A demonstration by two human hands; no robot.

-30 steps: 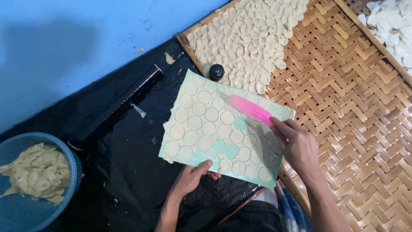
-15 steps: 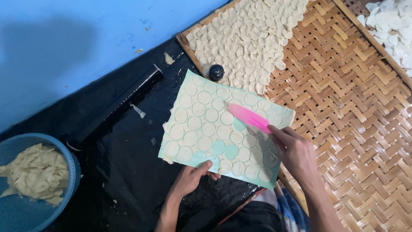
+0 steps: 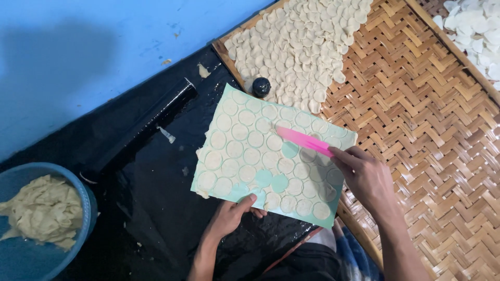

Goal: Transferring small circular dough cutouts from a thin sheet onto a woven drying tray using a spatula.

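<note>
Where dough discs [image 3: 241,150] dot the mint board [image 3: 334,219], a flat pink scraper [image 3: 304,141].

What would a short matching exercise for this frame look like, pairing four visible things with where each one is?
Things:
1. pink scraper
2. blue tub of dough
3. small black cap
4. mint-green board

Places:
A. bottom left corner
B. at the woven tray's edge, above the board
C. in the right hand, lying over the dough rounds
D. near edge gripped by the left hand

Pairs: 1-C, 2-A, 3-B, 4-D
</note>
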